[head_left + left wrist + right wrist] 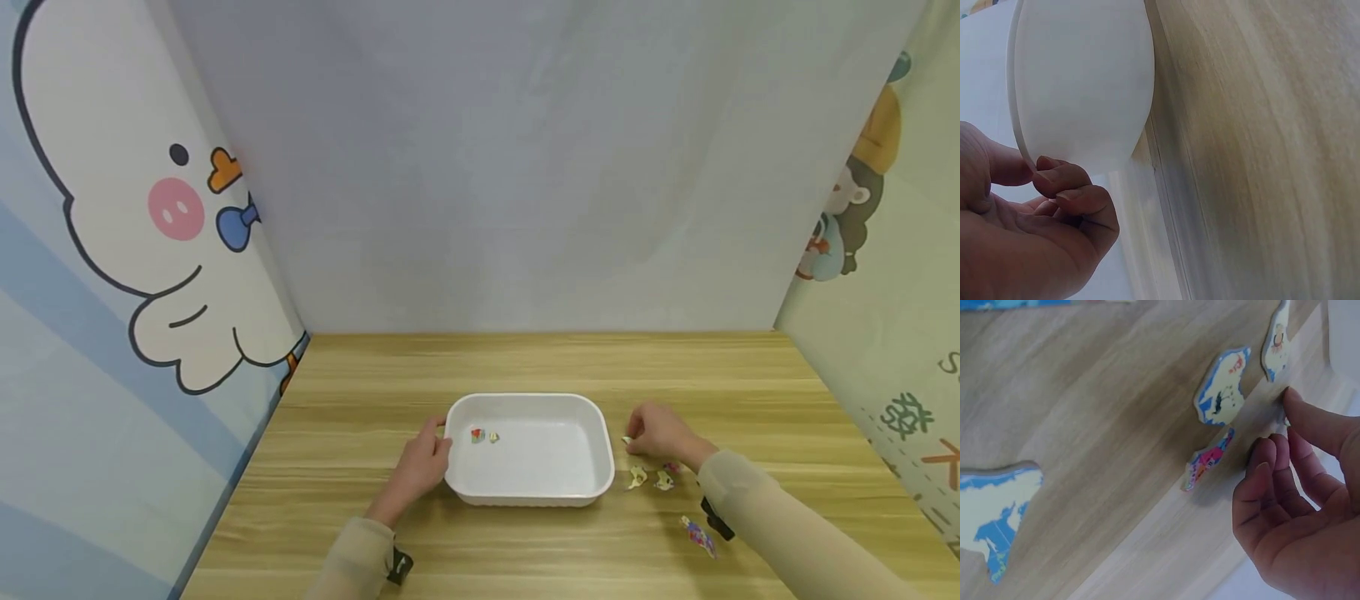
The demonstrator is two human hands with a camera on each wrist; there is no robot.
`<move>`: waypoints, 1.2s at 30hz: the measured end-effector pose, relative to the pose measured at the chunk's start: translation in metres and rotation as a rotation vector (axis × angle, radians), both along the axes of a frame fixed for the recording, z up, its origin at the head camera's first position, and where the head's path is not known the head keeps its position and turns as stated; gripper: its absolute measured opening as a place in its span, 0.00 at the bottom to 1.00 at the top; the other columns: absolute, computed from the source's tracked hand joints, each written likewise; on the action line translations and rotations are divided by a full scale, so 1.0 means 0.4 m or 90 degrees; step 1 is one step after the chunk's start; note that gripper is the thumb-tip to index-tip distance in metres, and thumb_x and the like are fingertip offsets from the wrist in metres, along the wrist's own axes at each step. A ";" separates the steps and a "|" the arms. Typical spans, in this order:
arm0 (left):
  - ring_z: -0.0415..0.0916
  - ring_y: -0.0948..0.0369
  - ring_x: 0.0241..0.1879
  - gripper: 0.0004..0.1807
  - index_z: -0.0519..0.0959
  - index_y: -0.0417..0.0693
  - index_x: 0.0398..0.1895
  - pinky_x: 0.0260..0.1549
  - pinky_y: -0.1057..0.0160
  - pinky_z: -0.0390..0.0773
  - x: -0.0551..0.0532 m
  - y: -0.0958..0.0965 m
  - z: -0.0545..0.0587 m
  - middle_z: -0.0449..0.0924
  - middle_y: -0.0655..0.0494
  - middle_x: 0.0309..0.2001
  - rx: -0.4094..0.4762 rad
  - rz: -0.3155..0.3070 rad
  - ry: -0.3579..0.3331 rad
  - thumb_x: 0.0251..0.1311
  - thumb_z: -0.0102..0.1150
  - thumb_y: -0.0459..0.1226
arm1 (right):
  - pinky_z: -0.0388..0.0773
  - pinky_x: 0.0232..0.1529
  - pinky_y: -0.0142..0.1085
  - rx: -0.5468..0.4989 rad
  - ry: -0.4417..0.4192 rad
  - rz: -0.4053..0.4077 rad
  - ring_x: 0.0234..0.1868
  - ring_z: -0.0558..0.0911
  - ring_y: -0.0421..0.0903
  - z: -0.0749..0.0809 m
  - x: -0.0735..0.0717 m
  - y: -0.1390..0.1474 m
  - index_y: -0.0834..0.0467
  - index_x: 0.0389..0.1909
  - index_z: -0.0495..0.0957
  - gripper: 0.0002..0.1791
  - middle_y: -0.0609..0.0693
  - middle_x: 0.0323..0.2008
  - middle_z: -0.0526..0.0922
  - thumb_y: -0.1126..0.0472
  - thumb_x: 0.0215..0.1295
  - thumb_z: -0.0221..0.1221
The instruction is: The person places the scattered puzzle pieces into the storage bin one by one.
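Observation:
A white plastic tray [540, 457] stands on the wooden table. My left hand [422, 460] pinches its left rim between thumb and fingers, as the left wrist view also shows. Two small printed puzzle pieces lie inside the tray near its left end, one red and green [477, 435], one pale [494, 437]. Just right of the tray, my right hand [662, 430] pinches a small puzzle piece [627, 439] at its fingertips, mostly hidden by the fingers. Close to this hand lie two cream pieces [637, 477] and a pink one [1210, 459].
A longer multicoloured piece [699, 536] lies nearer me, beside the right wrist. In the right wrist view, a large cream and blue piece [997, 512] lies at the left edge. A pale curtain [525, 167] hangs behind the table, with printed cloths at both sides.

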State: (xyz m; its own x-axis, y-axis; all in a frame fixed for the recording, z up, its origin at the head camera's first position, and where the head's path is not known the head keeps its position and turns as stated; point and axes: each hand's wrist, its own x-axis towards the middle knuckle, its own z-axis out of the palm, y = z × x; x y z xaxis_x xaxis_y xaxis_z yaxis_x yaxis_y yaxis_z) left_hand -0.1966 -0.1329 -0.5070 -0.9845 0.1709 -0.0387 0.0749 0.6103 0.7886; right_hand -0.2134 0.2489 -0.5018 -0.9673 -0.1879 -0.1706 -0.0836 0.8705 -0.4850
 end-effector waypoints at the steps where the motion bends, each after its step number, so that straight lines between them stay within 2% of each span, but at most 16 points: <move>1: 0.72 0.60 0.25 0.21 0.64 0.38 0.61 0.22 0.65 0.71 0.000 0.000 0.000 0.79 0.44 0.33 0.002 0.001 -0.001 0.67 0.45 0.33 | 0.75 0.34 0.40 -0.005 0.000 -0.001 0.30 0.76 0.45 -0.001 0.000 0.000 0.61 0.28 0.78 0.11 0.49 0.26 0.79 0.64 0.44 0.70; 5: 0.71 0.61 0.24 0.21 0.64 0.38 0.62 0.22 0.65 0.71 0.000 -0.001 -0.001 0.78 0.46 0.31 0.002 -0.002 0.010 0.67 0.45 0.33 | 0.74 0.32 0.37 -0.026 -0.010 -0.012 0.29 0.75 0.45 -0.006 -0.001 0.000 0.62 0.28 0.77 0.11 0.49 0.26 0.78 0.66 0.44 0.69; 13: 0.70 0.62 0.23 0.21 0.64 0.39 0.62 0.22 0.65 0.70 0.001 -0.002 -0.003 0.77 0.47 0.28 0.002 -0.005 0.013 0.67 0.44 0.33 | 0.72 0.30 0.35 -0.043 -0.001 0.012 0.28 0.75 0.43 -0.008 -0.010 -0.005 0.60 0.26 0.76 0.09 0.48 0.24 0.78 0.68 0.44 0.68; 21: 0.70 0.61 0.23 0.21 0.63 0.39 0.62 0.22 0.65 0.71 -0.001 -0.001 -0.003 0.76 0.47 0.29 0.004 -0.005 0.004 0.67 0.44 0.34 | 0.70 0.26 0.34 -0.059 0.045 0.036 0.23 0.73 0.42 0.002 -0.024 -0.004 0.61 0.23 0.77 0.09 0.47 0.20 0.77 0.70 0.41 0.67; 29: 0.69 0.61 0.23 0.21 0.63 0.40 0.63 0.22 0.64 0.70 -0.001 0.001 -0.002 0.77 0.46 0.29 0.010 -0.008 0.003 0.68 0.44 0.34 | 0.72 0.28 0.35 -0.065 0.060 0.034 0.25 0.74 0.43 0.013 -0.028 -0.003 0.63 0.25 0.77 0.07 0.49 0.22 0.78 0.72 0.41 0.63; 36: 0.69 0.61 0.22 0.21 0.63 0.39 0.63 0.21 0.64 0.70 -0.002 0.000 -0.003 0.77 0.47 0.29 0.006 -0.004 0.004 0.67 0.44 0.34 | 0.76 0.32 0.39 -0.054 0.131 0.042 0.28 0.77 0.44 0.032 -0.057 -0.010 0.63 0.25 0.78 0.07 0.50 0.24 0.80 0.74 0.42 0.57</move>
